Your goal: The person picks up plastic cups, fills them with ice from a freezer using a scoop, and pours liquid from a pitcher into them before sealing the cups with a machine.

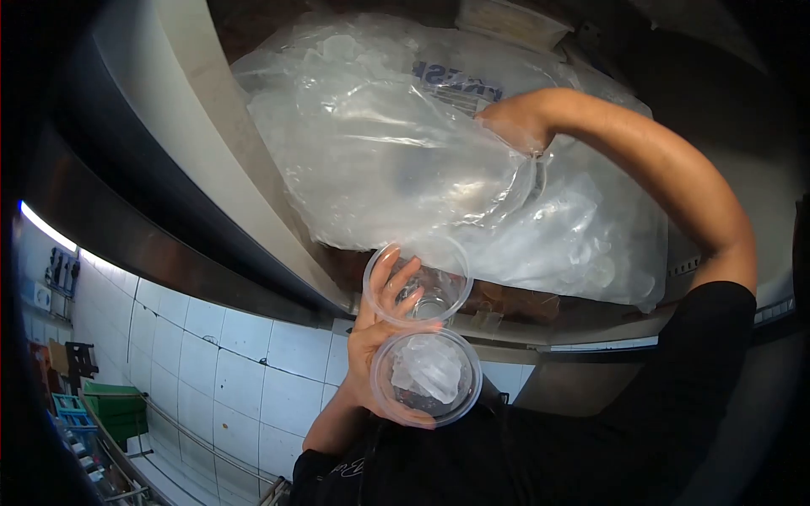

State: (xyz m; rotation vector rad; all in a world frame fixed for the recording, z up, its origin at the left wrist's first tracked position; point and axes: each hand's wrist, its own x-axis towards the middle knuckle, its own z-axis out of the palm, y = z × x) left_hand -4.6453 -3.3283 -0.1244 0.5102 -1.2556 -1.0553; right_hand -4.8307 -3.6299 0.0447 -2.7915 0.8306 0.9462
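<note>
Two clear round plastic cups are in my left hand (367,346), its fingers wrapped around them. The upper cup (456,295) looks empty, and my fingers show through its wall. Chunks of ice (429,368) lie inside the lower cup (467,405). My right hand (515,122) reaches into the opening of a large clear plastic bag (363,160); its fingers are hidden by the plastic. Blue printed letters show on the bag near that hand. Whitish, ice-like contents (548,236) show through the bag's lower right part.
The bag lies inside a dark compartment with a pale, thick edge (228,143) at the left. A clear container (515,24) sits behind the bag. White floor tiles (240,363) show below left, with a green crate (116,411) and a metal rail (202,443).
</note>
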